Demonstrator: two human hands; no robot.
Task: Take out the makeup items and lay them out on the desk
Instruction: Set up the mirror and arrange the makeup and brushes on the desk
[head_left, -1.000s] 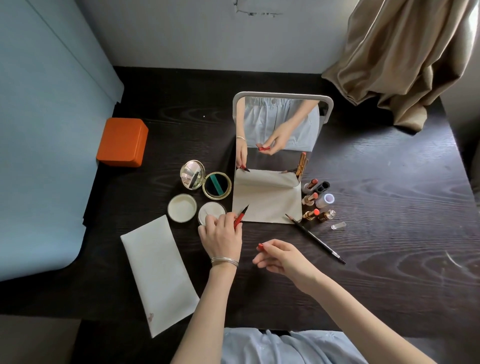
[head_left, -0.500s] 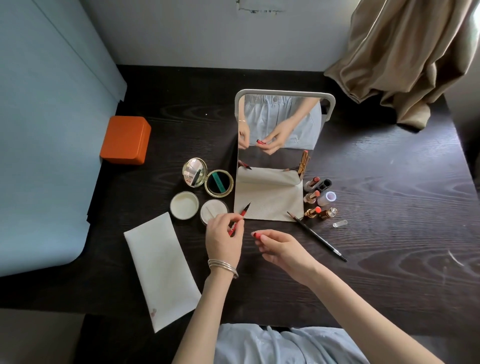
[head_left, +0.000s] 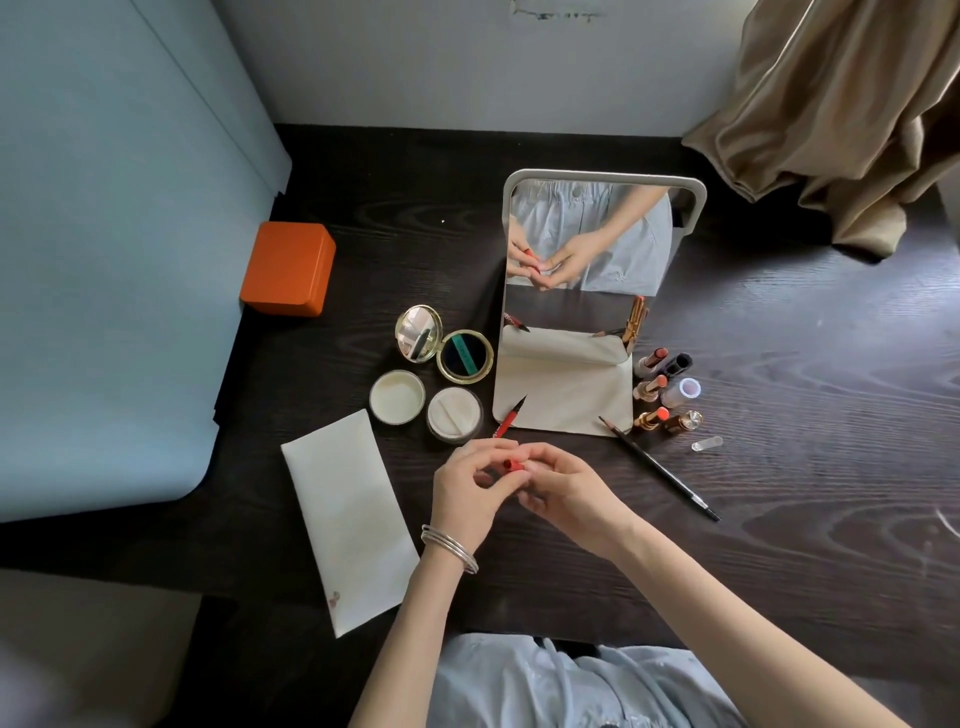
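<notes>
A red eyeliner pen (head_left: 505, 423) with a black tip pokes up from my left hand (head_left: 470, 496), which pinches its lower end. My right hand (head_left: 569, 488) touches the left hand's fingers and holds the pen's red cap (head_left: 514, 464) between them. Laid out on the dark desk (head_left: 779, 519) are an open gold compact (head_left: 464, 357), a white jar lid (head_left: 396, 396), a powder jar with its puff (head_left: 454, 414), several uncapped lipsticks (head_left: 652, 387) and a black pencil (head_left: 660, 470). A flat white pouch (head_left: 348, 519) lies at the left.
A standing mirror (head_left: 597, 234) stands behind a beige pouch (head_left: 563, 395). An orange box (head_left: 288, 267) sits at the desk's left edge beside a blue wall. A beige curtain (head_left: 841, 104) hangs over the far right corner. A small clear cap (head_left: 706, 444) lies near the lipsticks.
My right hand has moved left with the red cap until it meets my left hand. The left hand still holds the pen, its tip pointing at the beige pouch.
</notes>
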